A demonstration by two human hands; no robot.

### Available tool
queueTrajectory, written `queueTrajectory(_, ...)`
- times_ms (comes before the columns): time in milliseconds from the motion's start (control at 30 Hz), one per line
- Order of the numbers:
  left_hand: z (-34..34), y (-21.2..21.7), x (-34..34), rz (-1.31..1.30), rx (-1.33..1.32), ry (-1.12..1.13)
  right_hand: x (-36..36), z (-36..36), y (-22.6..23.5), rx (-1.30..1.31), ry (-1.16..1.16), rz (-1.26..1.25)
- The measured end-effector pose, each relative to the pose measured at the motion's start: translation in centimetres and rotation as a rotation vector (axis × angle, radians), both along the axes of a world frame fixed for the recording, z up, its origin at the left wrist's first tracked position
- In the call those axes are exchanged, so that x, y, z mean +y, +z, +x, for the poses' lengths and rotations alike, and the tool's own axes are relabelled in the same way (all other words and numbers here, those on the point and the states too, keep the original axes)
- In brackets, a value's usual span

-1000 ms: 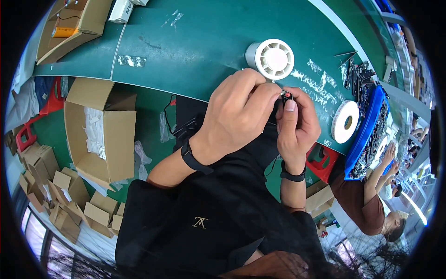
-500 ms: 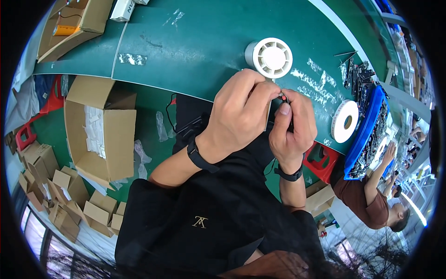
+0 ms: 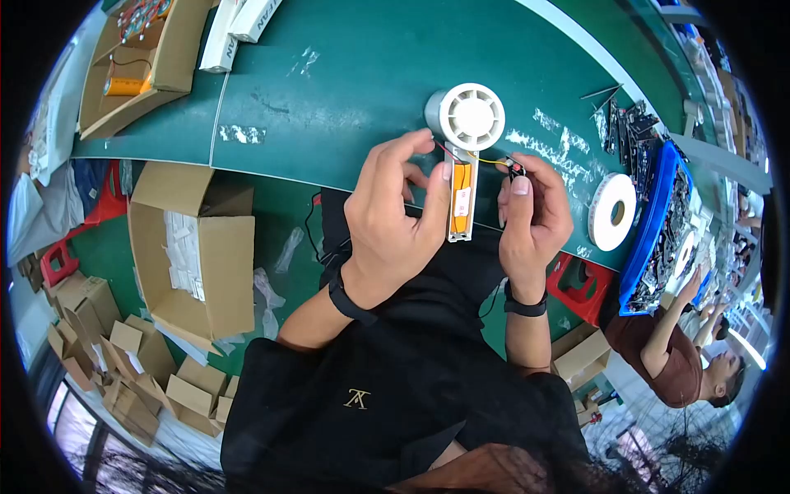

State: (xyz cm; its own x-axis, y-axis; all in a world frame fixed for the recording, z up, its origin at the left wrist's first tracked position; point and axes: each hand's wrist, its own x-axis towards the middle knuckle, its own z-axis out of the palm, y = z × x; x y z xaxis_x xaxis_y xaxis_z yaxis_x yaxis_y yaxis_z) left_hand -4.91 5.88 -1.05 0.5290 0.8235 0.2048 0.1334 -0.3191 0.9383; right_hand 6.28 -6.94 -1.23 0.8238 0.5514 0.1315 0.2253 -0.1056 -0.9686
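A white handheld fan (image 3: 475, 117) with a round slotted head lies at the table's front edge, its handle open toward me. Inside the handle sits an orange battery (image 3: 462, 194) with a white label. My left hand (image 3: 397, 206) is at the handle's left, fingers apart and thumb against or very near its side. A thin red wire shows by its index fingertip. Between the thumb and fingers of my right hand (image 3: 535, 214) is a small black part with a red spot (image 3: 516, 170). A yellow wire (image 3: 491, 160) runs from it to the fan.
White tape roll (image 3: 613, 212) and blue tray (image 3: 652, 230) of black parts stand right, beside loose black pieces (image 3: 634, 140). White boxes (image 3: 234, 37) and a carton of batteries (image 3: 169, 70) are far left. Below is an open carton (image 3: 230, 272). A co-worker (image 3: 671, 362) sits right.
My hands have moved apart from close together below the fan head. The left drew away leftward, uncovering the handle and battery. The right still pinches the small black part.
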Motion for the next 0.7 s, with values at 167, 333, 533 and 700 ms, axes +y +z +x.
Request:
queueTrajectory(167, 0.7, -0.5, 0.4, -0.316, -0.094, 0.035, 0.1, -0.1, 0.5, 0.041, 0.035, 0.037)
queueTrajectory(333, 0.5, 0.1, -0.3, -0.481, -0.348, -0.041, 0.1, -0.4, 0.8, 0.293, 0.088, 0.145)
queueTrajectory(533, 1.3, -0.4, 0.0, -0.026, -0.22, -0.25, -0.1, -0.2, 0.7, 0.398, 0.118, 0.191)
queueTrajectory(700, 2.0, 0.3, -0.5, 0.028, -0.206, -0.21, -0.2, -0.3, 0.4, 0.381, 0.127, 0.193)
